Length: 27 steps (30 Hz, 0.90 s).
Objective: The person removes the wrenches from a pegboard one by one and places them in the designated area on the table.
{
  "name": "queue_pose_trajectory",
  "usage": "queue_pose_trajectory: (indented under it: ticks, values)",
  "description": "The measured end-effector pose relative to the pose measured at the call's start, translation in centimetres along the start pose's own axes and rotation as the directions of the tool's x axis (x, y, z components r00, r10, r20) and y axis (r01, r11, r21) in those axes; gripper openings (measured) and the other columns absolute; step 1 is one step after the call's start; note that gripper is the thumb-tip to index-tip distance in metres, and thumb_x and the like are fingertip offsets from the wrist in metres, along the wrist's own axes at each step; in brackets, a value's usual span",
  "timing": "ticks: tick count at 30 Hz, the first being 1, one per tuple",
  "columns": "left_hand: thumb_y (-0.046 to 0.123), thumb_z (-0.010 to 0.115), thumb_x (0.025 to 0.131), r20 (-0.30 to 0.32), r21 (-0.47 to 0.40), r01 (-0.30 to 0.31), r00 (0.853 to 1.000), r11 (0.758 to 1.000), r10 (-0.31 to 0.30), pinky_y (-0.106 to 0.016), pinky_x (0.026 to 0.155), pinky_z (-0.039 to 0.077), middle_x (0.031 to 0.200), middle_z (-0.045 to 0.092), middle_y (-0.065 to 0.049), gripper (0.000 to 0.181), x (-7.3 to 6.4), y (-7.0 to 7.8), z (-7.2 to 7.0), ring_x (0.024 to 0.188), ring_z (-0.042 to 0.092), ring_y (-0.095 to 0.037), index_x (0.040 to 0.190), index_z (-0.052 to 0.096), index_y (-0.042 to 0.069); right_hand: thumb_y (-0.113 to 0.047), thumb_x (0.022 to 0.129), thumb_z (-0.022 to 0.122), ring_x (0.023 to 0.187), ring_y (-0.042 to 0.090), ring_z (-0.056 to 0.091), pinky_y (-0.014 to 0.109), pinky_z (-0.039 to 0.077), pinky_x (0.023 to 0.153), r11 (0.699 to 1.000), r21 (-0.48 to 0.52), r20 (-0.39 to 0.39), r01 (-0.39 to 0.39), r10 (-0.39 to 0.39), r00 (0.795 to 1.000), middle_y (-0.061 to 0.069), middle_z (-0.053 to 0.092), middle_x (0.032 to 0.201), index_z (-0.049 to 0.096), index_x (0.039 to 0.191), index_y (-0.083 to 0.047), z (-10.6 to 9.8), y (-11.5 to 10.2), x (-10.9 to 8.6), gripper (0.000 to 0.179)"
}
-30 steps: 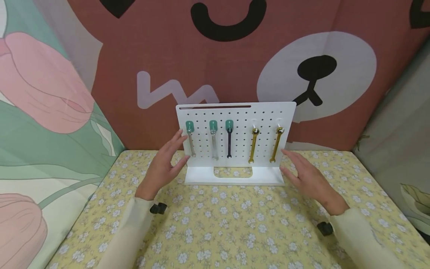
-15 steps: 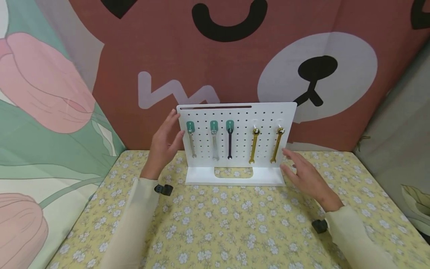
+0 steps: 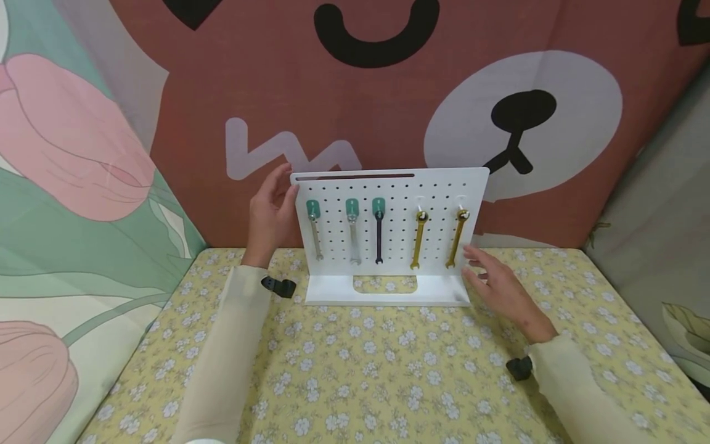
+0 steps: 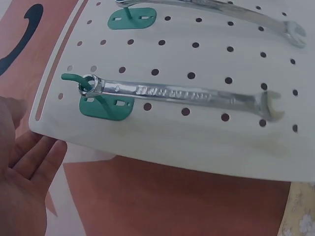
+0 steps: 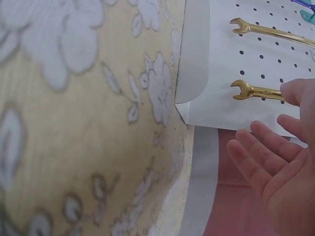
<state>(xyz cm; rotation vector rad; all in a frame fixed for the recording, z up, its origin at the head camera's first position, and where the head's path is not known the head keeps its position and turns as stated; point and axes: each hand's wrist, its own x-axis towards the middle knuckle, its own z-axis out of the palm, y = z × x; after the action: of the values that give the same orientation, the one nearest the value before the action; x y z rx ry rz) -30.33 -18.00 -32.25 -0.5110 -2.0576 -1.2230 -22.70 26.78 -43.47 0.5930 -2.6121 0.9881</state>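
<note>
A white pegboard (image 3: 400, 267) stands upright on its flat base. My left hand (image 3: 266, 219) is at its upper left corner, the fingers (image 4: 42, 157) extended along the side edge. Closest to that hand, a silver wrench (image 4: 177, 93) hangs by its ring end on a green hook (image 4: 110, 110). Beside it hangs a second silver wrench (image 3: 354, 240), then a dark wrench (image 3: 379, 237). Two gold wrenches hang at the right, one inner (image 3: 418, 243) and one outer (image 3: 457, 240). My right hand (image 3: 501, 293), fingers spread and relaxed, is at the right edge beside the outer one.
A yellow flowered cloth (image 3: 377, 376) covers the table under the board. Right behind the board hangs a reddish-brown curtain (image 3: 388, 117) with a cartoon bear print. A tulip-print curtain (image 3: 72, 142) borders the left side, and a pale curtain (image 3: 654, 228) the right.
My left hand has risen along the board's left edge from mid-height to the top corner. My right hand has shifted only slightly. The board and wrenches have stayed in place.
</note>
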Motion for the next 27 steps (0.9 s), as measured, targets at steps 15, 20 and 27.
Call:
queue_pose_trajectory:
  ticks: [15, 20, 27]
  values:
    - [0.013, 0.061, 0.105, -0.035, -0.119, 0.044, 0.998, 0.992, -0.048, -0.031, 0.095, 0.052, 0.122, 0.067, -0.007, 0.038, 0.7, -1.1, 0.6, 0.109, 0.066, -0.021, 0.143, 0.059, 0.008, -0.015, 0.109, 0.055, 0.120, 0.042, 0.061, 0.057, 0.050, 0.095, 0.989, 0.110, 0.004, -0.104, 0.104, 0.995, 0.026, 0.061, 0.135, 0.043, 0.153, -0.002, 1.0, 0.7, 0.6, 0.048]
    - [0.015, 0.062, 0.105, -0.031, -0.106, 0.056, 0.998, 0.993, -0.060, -0.027, 0.089, 0.052, 0.116, 0.067, -0.007, 0.034, 0.7, -1.3, 0.7, 0.104, 0.066, -0.020, 0.138, 0.063, 0.009, -0.026, 0.110, 0.053, 0.122, 0.042, 0.059, 0.057, 0.048, 0.097, 0.961, 0.203, 0.029, -0.190, 0.188, 0.982, 0.023, 0.059, 0.138, 0.044, 0.154, -0.006, 1.2, 0.7, 0.9, 0.049]
    - [0.013, 0.062, 0.105, -0.032, -0.093, 0.045, 0.998, 0.995, -0.049, -0.024, 0.083, 0.051, 0.112, 0.067, -0.009, 0.030, 0.7, -1.2, 0.9, 0.096, 0.066, -0.021, 0.135, 0.066, 0.010, -0.029, 0.109, 0.054, 0.124, 0.041, 0.057, 0.054, 0.048, 0.098, 0.920, 0.281, 0.050, -0.272, 0.269, 0.962, 0.023, 0.056, 0.140, 0.042, 0.154, -0.005, 1.7, 0.3, 1.0, 0.053]
